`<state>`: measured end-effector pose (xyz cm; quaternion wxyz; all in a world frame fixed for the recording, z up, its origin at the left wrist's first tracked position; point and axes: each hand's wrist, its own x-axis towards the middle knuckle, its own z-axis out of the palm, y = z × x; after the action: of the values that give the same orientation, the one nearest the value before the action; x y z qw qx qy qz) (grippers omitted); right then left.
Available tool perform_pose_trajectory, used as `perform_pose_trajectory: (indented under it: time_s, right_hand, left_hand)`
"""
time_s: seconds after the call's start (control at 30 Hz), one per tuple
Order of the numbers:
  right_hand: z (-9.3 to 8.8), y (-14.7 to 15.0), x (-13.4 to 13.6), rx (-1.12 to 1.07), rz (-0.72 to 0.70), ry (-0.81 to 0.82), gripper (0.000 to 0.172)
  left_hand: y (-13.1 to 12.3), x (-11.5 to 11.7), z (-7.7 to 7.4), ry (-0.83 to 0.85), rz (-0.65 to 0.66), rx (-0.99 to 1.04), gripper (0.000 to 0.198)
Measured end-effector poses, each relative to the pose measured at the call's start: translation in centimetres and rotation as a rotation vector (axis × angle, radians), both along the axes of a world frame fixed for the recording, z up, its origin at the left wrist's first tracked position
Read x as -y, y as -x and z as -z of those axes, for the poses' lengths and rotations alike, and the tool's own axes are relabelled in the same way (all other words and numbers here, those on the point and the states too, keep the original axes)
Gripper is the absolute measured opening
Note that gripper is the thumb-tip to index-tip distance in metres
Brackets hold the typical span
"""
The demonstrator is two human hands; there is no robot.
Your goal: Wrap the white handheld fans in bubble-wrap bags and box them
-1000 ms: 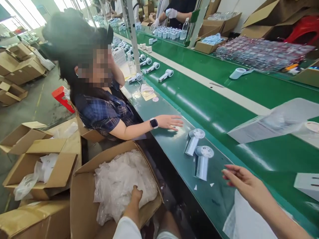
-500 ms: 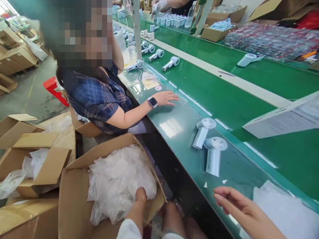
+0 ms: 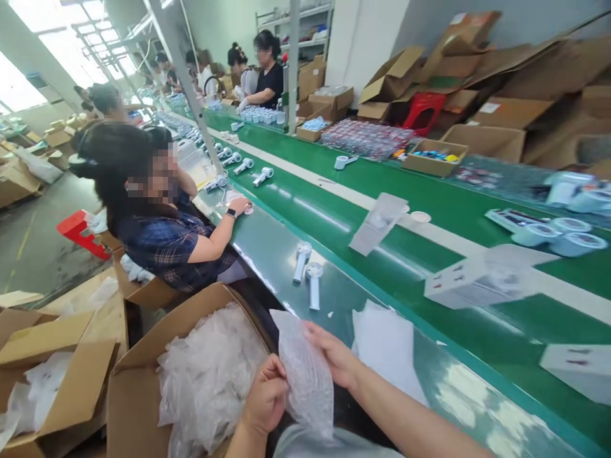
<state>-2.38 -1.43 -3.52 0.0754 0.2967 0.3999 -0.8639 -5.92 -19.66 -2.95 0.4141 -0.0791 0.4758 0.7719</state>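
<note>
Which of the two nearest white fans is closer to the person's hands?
The right-hand fan, handle pointing at the right hand holding the bag; the other fan lies farther.

Bubble bag (image 3: 308,381): one, held by two hands, left hand (image 3: 265,397) and right hand (image 3: 337,356).
Handheld fans at the counter (image 3: 267,245) edge: two, first fan (image 3: 302,257) and second fan (image 3: 314,283).
Row of fans (image 3: 243,166) farther up the belt: at least four; those beyond are too small to count.
White boxes on the belt: two, blurred box (image 3: 470,283) and corner box (image 3: 580,369).
Carton of plastic bags (image 3: 131,413): one.
Red stools: two, floor stool (image 3: 79,232) and far stool (image 3: 422,108).
Seated neighbour (image 3: 167,245): one.
</note>
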Motion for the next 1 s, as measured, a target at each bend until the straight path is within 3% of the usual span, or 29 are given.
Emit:
perform_pose_trajectory:
  time_s: [0.1, 0.17, 0.23, 0.3, 0.4, 0.47, 0.53, 0.6, 0.73, 0.8, 0.9, 1.0]
  right_hand:
    - [-1.2, -2.1, -4.4, -0.027, 0.264, 0.006, 0.062]
    - [-1.6, -3.6, -6.9, 0.019, 0.375, -0.074, 0.068]
    - [-1.7, -4.6, -8.1, 0.039, 0.426, -0.1, 0.069]
    - [-1.5, -4.6, -8.2, 0.027, 0.436, -0.083, 0.061]
    - [-0.6, -3.0, -7.9, 0.048, 0.372, -0.159, 0.041]
    - [0.0, -1.2, -8.2, 0.105, 0.34, -0.254, 0.034]
    - [0.6, 0.9, -8.9, 0.177, 0.361, -0.351, 0.036]
    - [1.2, 3.4, -9.4, 0.243, 0.384, -0.477, 0.042]
    - [2.1, 8.5, -8.6, 0.297, 0.335, -0.652, 0.062]
    - [2.3, 10.0, -8.2, 0.316, 0.293, -0.671, 0.06]
    - [1.8, 9.4, -8.8, 0.303, 0.232, -0.63, 0.044]
    - [-0.3, 5.1, -10.1, 0.216, 0.179, -0.535, 0.034]
  left_hand:
    - [-0.5, -1.4, 0.0, 0.212, 0.02, -0.156, 0.018]
    - [-0.5, -2.0, 0.0, 0.328, 0.117, -0.39, 0.025]
    - [-0.6, -2.6, -0.3, 0.403, 0.302, -0.769, 0.04]
    - [-0.9, -3.5, -0.8, 0.43, 0.458, -1.17, 0.039]
    - [-1.1, -4.6, -1.4, 0.439, 0.456, -1.476, 0.028]
    - [-0.8, -5.0, -2.0, 0.529, 0.36, -1.448, 0.025]
    - [0.0, -5.1, -2.8, 0.671, 0.274, -1.285, 0.019]
    - [1.0, -5.1, -3.7, 0.765, 0.213, -1.066, 0.033]
    - [3.0, -5.1, -5.4, 0.747, 0.146, -0.737, 0.049]
    - [3.8, -5.2, -5.8, 0.692, 0.132, -0.666, 0.05]
    - [5.3, -5.6, -5.3, 0.597, 0.139, -0.627, 0.046]
    - [7.0, -7.1, -3.9, 0.538, 0.198, -0.601, 0.045]
